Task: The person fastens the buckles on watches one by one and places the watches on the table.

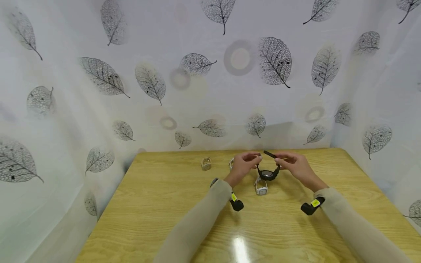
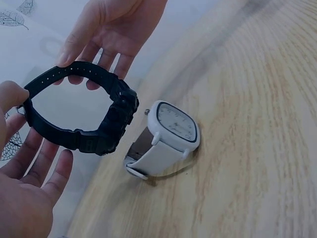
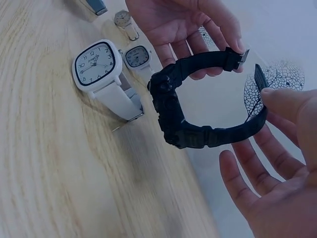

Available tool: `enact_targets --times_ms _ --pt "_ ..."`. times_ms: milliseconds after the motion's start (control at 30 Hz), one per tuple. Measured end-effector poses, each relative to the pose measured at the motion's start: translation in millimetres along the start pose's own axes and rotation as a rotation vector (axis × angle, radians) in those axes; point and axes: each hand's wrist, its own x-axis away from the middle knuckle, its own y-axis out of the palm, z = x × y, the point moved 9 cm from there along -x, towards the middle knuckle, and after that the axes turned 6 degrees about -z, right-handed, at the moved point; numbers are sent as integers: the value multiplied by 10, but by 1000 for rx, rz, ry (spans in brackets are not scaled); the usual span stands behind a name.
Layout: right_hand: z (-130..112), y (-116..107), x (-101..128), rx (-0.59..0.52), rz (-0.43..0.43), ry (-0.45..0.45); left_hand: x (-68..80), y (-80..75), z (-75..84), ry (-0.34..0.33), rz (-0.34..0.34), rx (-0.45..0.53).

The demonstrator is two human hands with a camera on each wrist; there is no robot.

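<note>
A black wristwatch point(image 1: 267, 175) is held up over the table between both hands, its strap curved into an unfastened loop and its case hanging lowest. My left hand point(image 1: 241, 168) pinches the buckle end of the strap point(image 2: 47, 126) between thumb and fingers. With thumb and fingers, my right hand point(image 1: 298, 168) grips the holed end of the strap point(image 3: 247, 130), whose tip sticks up free. In the right wrist view the tip stands apart from the buckle point(image 3: 242, 58). Just below the black watch, a white square-faced watch point(image 1: 261, 191) rests on the wood, its strap closed in a loop.
Several other watches lie on the wooden table point(image 1: 158, 204): a beige-gold one point(image 1: 206, 164) toward the back, a light one point(image 1: 231, 164) partly behind my left hand, and a grey one point(image 1: 214, 181) beside the left sleeve. A leaf-patterned curtain point(image 1: 210, 91) hangs behind the table.
</note>
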Motion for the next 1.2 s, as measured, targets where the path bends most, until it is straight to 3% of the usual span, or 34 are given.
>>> enact_targets --times_ms 267,633,1200 --pt "-66 29 -21 11 -43 1 -28 2 110 31 -49 -12" --pt "-55 64 -32 -14 -70 -56 -18 18 128 29 -117 -105" --pt "23 163 -32 -30 -73 -43 -16 18 51 2 -108 -96"
